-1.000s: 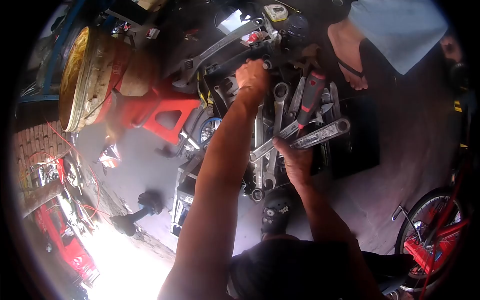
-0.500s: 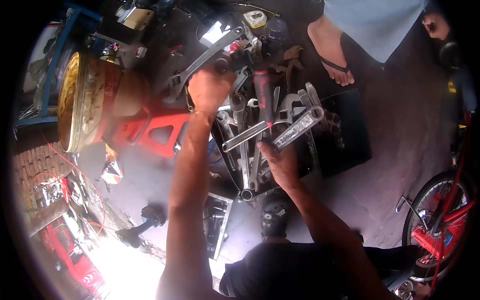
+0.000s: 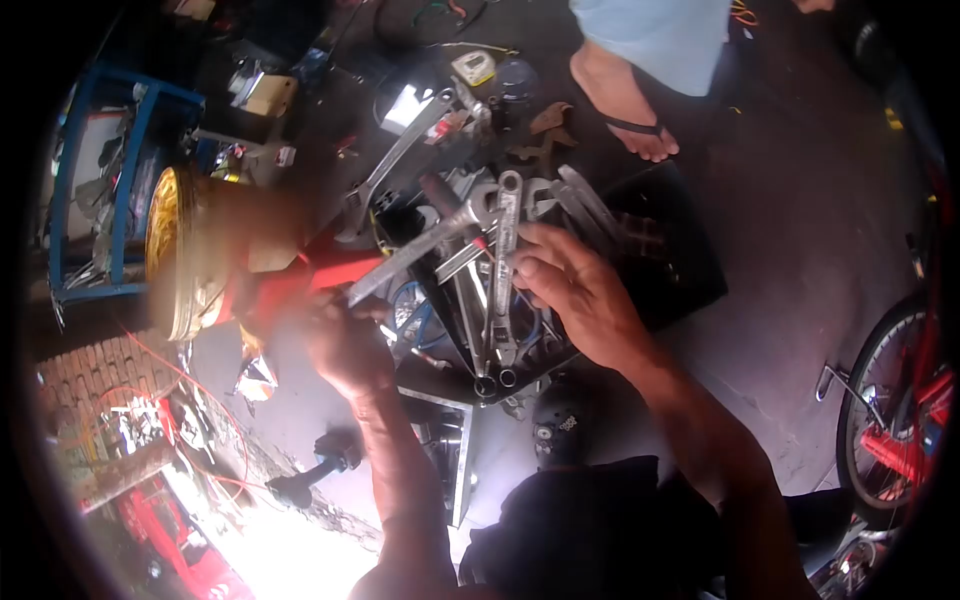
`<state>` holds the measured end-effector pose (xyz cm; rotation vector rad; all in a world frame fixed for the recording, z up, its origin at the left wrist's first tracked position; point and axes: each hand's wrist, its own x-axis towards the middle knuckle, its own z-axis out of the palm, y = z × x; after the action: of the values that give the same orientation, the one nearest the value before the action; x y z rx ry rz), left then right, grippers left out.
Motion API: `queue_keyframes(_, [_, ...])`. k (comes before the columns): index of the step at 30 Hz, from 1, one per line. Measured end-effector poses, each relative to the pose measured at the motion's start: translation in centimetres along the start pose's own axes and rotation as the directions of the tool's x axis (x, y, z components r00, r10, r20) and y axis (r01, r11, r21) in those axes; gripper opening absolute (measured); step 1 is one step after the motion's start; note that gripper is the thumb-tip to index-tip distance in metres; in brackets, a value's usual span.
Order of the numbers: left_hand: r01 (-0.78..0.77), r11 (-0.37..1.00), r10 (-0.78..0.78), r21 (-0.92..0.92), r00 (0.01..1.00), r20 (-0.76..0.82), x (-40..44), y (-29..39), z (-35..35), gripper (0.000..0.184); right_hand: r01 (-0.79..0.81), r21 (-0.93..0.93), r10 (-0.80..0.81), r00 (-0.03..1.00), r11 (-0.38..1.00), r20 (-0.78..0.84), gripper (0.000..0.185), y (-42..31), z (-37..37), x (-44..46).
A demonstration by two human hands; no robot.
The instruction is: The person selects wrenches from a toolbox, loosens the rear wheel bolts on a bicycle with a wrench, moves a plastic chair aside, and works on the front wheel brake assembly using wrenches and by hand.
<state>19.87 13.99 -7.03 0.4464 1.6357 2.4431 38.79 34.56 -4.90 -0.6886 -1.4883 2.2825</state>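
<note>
"What sort of place is this?"
"A workshop, by the look of it: wrenches (image 3: 507, 240) lie in a jumbled heap, with a long adjustable wrench (image 3: 403, 143) near them."
"Anything besides wrenches?"
"A tape measure (image 3: 473, 68) on the floor (image 3: 790, 240), a blue-framed rack (image 3: 134, 180) over at the left, and a bicycle wheel (image 3: 850, 450) at the right edge."

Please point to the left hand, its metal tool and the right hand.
Left hand (image 3: 350, 350): head view, middle of hand.
Metal tool (image 3: 408, 259): head view, middle of shaft.
Right hand (image 3: 592, 297): head view, middle of hand.
</note>
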Motion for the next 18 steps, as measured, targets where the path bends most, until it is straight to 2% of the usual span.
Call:
queue_keyframes(1, [0.092, 0.987, -0.087, -0.131, 0.995, 0.048, -1.1, 0.0, 1.4, 0.020, -0.079, 0.059, 0.079, 0.997, 0.995, 0.006, 0.040, -2.1, -0.6, -0.2])
queue_keyframes(2, [0.191, 0.949, -0.173, -0.251, 0.980, 0.095, -2.2, -0.2, 2.9, 0.020, -0.057, 0.107, 0.062, 0.997, 0.993, -0.041, 0.040, -2.1, -1.5, -0.5])
queue_keyframes(3, [0.242, 0.962, -0.211, -0.128, 0.954, 0.214, -2.7, 1.2, 3.0, 0.022, -0.018, 0.199, 0.033, 0.997, 0.980, -0.072, 0.032, -2.4, -2.5, -0.9])
queue_keyframes(4, [0.259, 0.966, -0.246, 0.004, 0.911, 0.331, -3.2, 2.6, 3.2, 0.024, -0.051, 0.122, 0.052, 0.999, 0.991, -0.004, 0.029, -3.9, -2.3, -0.2])
queue_keyframes(5, [0.176, 0.974, -0.221, 0.140, 0.862, 0.456, -3.0, 2.9, 4.2, 0.029, 0.000, 0.110, 0.004, 0.999, 0.994, -0.036, 0.028, -4.6, -4.0, -0.7])
queue_keyframes(6, [0.197, 0.962, -0.271, 0.189, 0.778, 0.567, -2.8, 3.2, 6.4, 0.033, -0.055, 0.048, 0.056, 0.998, 0.997, -0.027, 0.029, -6.6, -6.5, -2.3])
queue_keyframes(7, [0.264, 0.938, -0.346, 0.224, 0.709, 0.615, -3.3, 3.8, 8.7, 0.032, -0.068, -0.018, 0.066, 0.994, 0.998, -0.084, 0.029, -8.0, -8.8, -4.4])
queue_keyframes(9, [0.283, 0.893, -0.449, 0.349, 0.535, 0.716, -4.3, 4.1, 13.4, 0.032, -0.103, -0.115, 0.085, 0.985, 0.988, -0.152, 0.031, -10.3, -12.7, -8.6])
queue_keyframes(10, [0.310, 0.843, -0.538, 0.440, 0.481, 0.692, -5.1, 4.3, 15.8, 0.033, -0.126, -0.113, 0.101, 0.973, 0.986, -0.207, 0.032, -10.4, -14.2, -9.9])
queue_keyframes(11, [0.265, 0.802, -0.597, 0.536, 0.332, 0.730, -6.2, 4.7, 18.9, 0.033, -0.146, -0.119, 0.113, 0.962, 0.982, -0.250, 0.033, -11.1, -15.9, -12.2])
queue_keyframes(13, [0.166, 0.666, -0.746, 0.727, 0.136, 0.652, -8.2, 4.9, 23.1, 0.031, -0.195, -0.127, 0.147, 0.937, 0.972, -0.317, 0.034, -11.8, -18.4, -16.2])
queue_keyframes(14, [0.087, 0.630, -0.775, 0.772, 0.006, 0.632, -9.5, 4.8, 25.5, 0.027, -0.180, -0.162, 0.114, 0.930, 0.970, -0.351, 0.036, -11.8, -19.4, -18.3])
queue_keyframes(15, [0.144, 0.570, -0.803, 0.809, -0.106, 0.586, -11.0, 4.1, 27.1, 0.023, -0.225, -0.150, 0.153, 0.911, 0.963, -0.383, 0.037, -11.9, -20.6, -20.1])
queue_keyframes(17, [0.171, 0.510, -0.806, 0.843, -0.248, 0.538, -14.6, 2.1, 29.6, 0.019, -0.318, -0.126, 0.235, 0.867, 0.940, -0.439, 0.037, -11.9, -23.1, -23.4])
queue_keyframes(18, [0.251, 0.444, -0.816, 0.860, -0.284, 0.504, -16.8, 1.2, 30.7, 0.019, -0.345, -0.229, 0.206, 0.858, 0.910, -0.471, 0.036, -12.3, -24.7, -25.1])
